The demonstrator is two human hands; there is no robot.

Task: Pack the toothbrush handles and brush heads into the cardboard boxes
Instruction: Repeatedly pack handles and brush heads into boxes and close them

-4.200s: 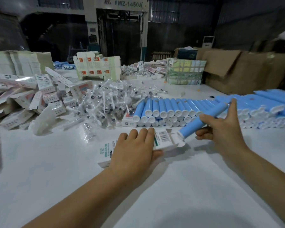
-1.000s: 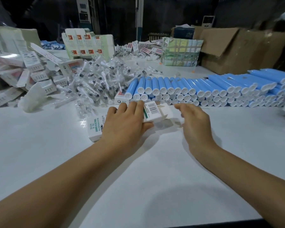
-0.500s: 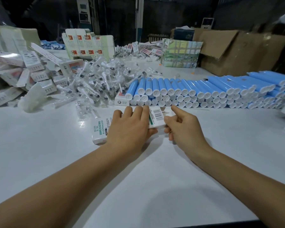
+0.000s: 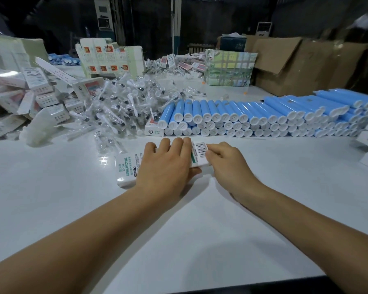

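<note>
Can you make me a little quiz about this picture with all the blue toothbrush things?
1. True or false: the left hand lies on top of the white box.
2. What is the right hand touching? A) a blue handle B) the barcode end of the white box C) a brush head
3. Fill in: the stacked blue handles show their round ____ ends to the camera.

Key: 1 true. 2 B. 3 white.
</note>
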